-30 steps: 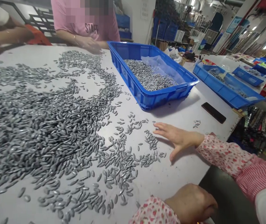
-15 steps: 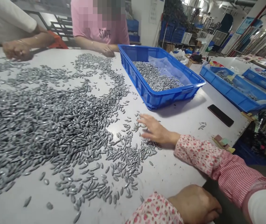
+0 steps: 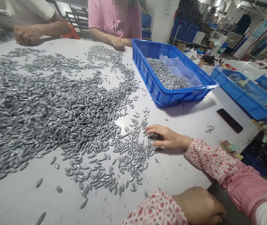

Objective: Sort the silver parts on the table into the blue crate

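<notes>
My right hand [image 3: 167,137] reaches in from the right, palm down, on the white table [image 3: 182,168]. Its thumb and fingers are apart and arched around a small clump of grey pieces [image 3: 155,136]. These pieces are small, shiny, pointed ovals; a large spread of the same grey pieces [image 3: 72,115] covers the left and middle of the table. Near the table's front edge, my left hand [image 3: 200,204] rests with its fingers curled under. Whatever is inside those fingers, if anything, is hidden.
A blue crate [image 3: 173,97] with more grey pieces and a plastic liner stands beyond my right hand. To the right lie a phone [image 3: 229,120] and another blue crate [image 3: 246,97]. Across the table are a co-worker's hand [image 3: 27,35] and another person's hand [image 3: 118,43].
My right hand has drawn slightly nearer to me, and its fingers now arch around a clump of grey pieces. My left hand stays put. The whole view has shifted a little.
</notes>
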